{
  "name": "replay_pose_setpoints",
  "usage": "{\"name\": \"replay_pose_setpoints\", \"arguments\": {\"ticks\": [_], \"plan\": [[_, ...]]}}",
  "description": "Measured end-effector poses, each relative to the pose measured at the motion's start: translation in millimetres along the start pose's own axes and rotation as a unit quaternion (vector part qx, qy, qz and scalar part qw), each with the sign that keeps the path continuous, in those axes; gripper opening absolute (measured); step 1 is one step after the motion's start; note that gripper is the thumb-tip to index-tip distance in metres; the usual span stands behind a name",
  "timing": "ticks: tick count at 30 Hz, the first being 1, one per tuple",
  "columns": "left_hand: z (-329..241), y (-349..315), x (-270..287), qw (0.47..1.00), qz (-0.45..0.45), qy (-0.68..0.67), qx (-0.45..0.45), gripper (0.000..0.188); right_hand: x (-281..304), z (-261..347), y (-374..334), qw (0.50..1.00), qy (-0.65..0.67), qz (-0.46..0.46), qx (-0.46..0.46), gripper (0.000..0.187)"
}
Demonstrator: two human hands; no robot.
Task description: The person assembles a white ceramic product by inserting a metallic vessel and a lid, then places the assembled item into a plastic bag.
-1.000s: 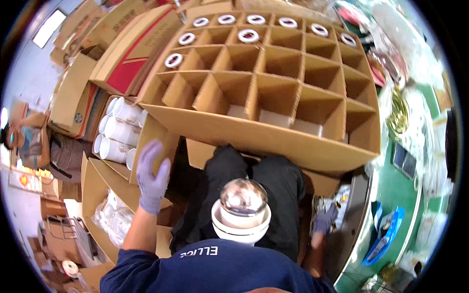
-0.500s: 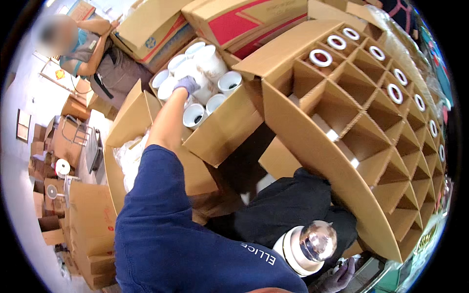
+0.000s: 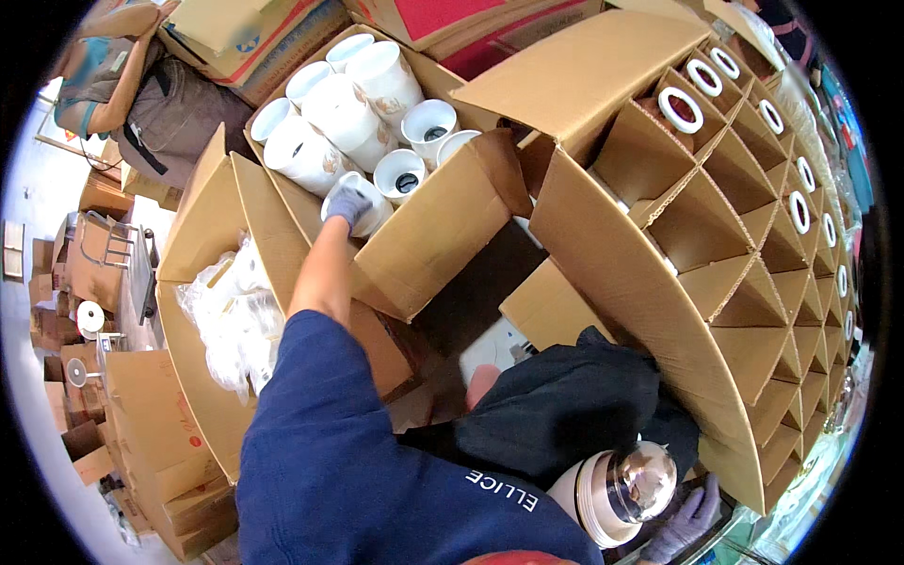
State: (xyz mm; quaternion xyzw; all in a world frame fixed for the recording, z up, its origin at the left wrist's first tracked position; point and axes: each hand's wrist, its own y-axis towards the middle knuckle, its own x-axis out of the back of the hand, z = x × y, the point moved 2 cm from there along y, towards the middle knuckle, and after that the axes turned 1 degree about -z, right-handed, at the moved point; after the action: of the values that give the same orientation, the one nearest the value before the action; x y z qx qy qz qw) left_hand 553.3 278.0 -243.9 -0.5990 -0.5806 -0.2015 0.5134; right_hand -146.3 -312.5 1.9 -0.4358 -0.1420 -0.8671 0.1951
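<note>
My left hand (image 3: 348, 204), in a grey-purple glove, reaches into a cardboard carton (image 3: 428, 231). Its fingers are bent over the mouth of a white open-topped cylinder (image 3: 375, 218) at the near side, partly hiding that rim. Several similar white cylinders (image 3: 344, 118) stand or lean around it, some with a gold-brown pattern. At lower right, a white flask-like vessel (image 3: 582, 490) with a shiny metallic dome is tilted against my body. Beside and below it is my right hand (image 3: 689, 521), also gloved, with fingers stretched out; whether it touches the vessel, I cannot tell.
A large carton with cardboard dividers (image 3: 702, 235) fills the right side; white rings (image 3: 680, 110) show in several cells. To the left, an open carton holds clear plastic wrapping (image 3: 235, 325). A person (image 3: 179, 113) stands at far left beside stacked boxes (image 3: 245, 38).
My left hand has moved from the middle cylinders to one at the carton's near side. My right hand shows more fully, fingers extended. The whole view has shifted.
</note>
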Motion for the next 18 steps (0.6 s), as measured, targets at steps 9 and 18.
{"name": "replay_pose_setpoints", "arguments": {"ticks": [9,18], "plan": [[-335.4,-417.7,112.9,0.665,-0.072,0.122,-0.733,0.038,33.5,202.1,35.0,0.945,0.226,0.093,0.217,0.062],[-276.2,-631.1,66.2,0.581,0.043,-0.280,-0.763,0.104,54.8,137.9,33.4,0.947,0.283,0.008,0.153,0.039]]}}
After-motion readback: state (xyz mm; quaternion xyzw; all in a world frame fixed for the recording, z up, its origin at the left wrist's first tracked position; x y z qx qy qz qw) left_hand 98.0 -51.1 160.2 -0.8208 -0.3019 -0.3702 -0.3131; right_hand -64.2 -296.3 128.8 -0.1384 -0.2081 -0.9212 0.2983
